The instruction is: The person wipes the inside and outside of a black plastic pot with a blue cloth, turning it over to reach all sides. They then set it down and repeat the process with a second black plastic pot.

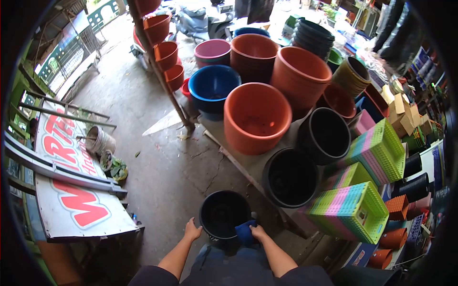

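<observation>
A black plastic pot (223, 213) is held low in front of me, its mouth facing up. My left hand (192, 230) grips its left rim. At the pot's right rim my right hand (257, 233) presses a blue cloth (244, 232) against it. The inside of the pot looks dark and empty. More black pots (290, 177) lie on their sides on the low platform just beyond.
A wooden platform (248, 164) carries large orange pots (256, 117), a blue tub (213, 87) and stacked black pots (312, 35). Coloured mesh baskets (350, 209) stand to the right. A red and white signboard (71, 190) and a small bucket (99, 139) lie on the concrete at the left.
</observation>
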### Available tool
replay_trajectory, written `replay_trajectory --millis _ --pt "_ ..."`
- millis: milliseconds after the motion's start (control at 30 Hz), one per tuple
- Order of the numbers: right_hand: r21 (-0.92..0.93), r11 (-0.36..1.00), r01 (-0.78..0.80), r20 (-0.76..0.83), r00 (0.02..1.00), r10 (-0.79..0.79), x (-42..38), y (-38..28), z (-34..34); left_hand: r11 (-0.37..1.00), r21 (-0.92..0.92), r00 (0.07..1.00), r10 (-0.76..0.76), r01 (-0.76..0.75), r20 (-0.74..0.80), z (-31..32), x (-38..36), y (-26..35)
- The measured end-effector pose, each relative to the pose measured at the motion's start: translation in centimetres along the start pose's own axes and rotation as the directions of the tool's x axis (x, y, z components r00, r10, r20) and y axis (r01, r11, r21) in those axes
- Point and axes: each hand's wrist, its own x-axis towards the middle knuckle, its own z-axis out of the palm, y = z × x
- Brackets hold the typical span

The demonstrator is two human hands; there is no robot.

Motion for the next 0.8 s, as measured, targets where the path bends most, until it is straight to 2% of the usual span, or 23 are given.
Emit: replay_trajectory --millis 67,100,133,167,200,267,300,367,400,467,500,567,700,767,800 --pt "0.075 0.990 -0.117 -0.141 0.982 0.127 0.2 0.8 1.9 0.999 0.028 0.999 -0.033 0.033 0.022 0.3 0.1 -1.9" --pt "0.071 0.989 -0.133 -0.131 0.981 0.142 0.4 1.1 2.8 0.998 -0.046 0.997 -0.045 0.048 0.067 0.6 0.5 -2.7" --pt "0.116 0.989 -0.088 -0.200 0.974 0.110 0.2 1.2 3.6 0.991 -0.119 0.992 -0.053 0.067 0.114 0.9 0.8 -3.3" --pt "0.158 0.987 -0.040 -0.270 0.959 0.082 0.2 1.3 4.3 0.996 -0.082 0.991 -0.010 0.021 0.132 1.1 0.9 -3.7" --pt "0.160 0.985 -0.058 -0.264 0.959 0.100 0.5 1.3 4.8 0.997 -0.074 0.989 -0.022 0.033 0.145 1.2 1.1 -4.1" --pt "0.306 0.935 -0.180 -0.148 0.961 0.234 1.3 1.5 5.1 0.999 -0.046 0.966 0.021 -0.010 0.257 1.8 1.6 -4.8" --pt "0.301 0.933 -0.196 -0.146 0.958 0.248 1.5 1.8 5.6 0.999 -0.046 0.963 0.011 0.001 0.269 2.2 1.6 -5.1" --pt "0.300 0.936 -0.187 -0.254 0.930 0.267 2.3 2.4 6.2 0.986 -0.156 0.981 -0.021 0.053 0.195 3.4 1.6 -5.3" --pt "0.288 0.937 -0.199 -0.258 0.926 0.276 2.4 2.7 6.1 0.974 -0.215 0.986 -0.042 0.077 0.159 4.0 1.5 -5.3" --pt "0.452 0.856 -0.249 -0.201 0.907 0.370 2.2 2.1 6.0 0.962 -0.253 0.985 -0.067 0.107 0.160 3.6 1.2 -4.6" --pt "0.445 0.860 -0.250 -0.209 0.904 0.372 1.9 1.6 6.0 0.951 -0.282 0.985 -0.086 0.125 0.148 3.2 1.0 -4.1" --pt "0.632 0.739 -0.232 -0.204 0.870 0.448 1.5 1.3 6.0 0.954 -0.278 0.985 -0.070 0.112 0.157 3.6 1.4 -4.8" --pt "0.580 0.800 -0.155 -0.233 0.909 0.345 3.8 4.3 7.1 0.938 -0.330 0.987 -0.064 0.111 0.149 4.0 1.5 -5.5" --pt "0.429 0.899 -0.087 -0.398 0.875 0.274 5.2 6.1 7.8 0.910 -0.395 0.987 -0.072 0.124 0.144 4.6 1.5 -5.9" --pt "0.433 0.898 -0.080 -0.401 0.875 0.271 5.3 6.2 7.8 0.878 -0.458 0.986 -0.076 0.136 0.148 4.8 1.6 -6.0"
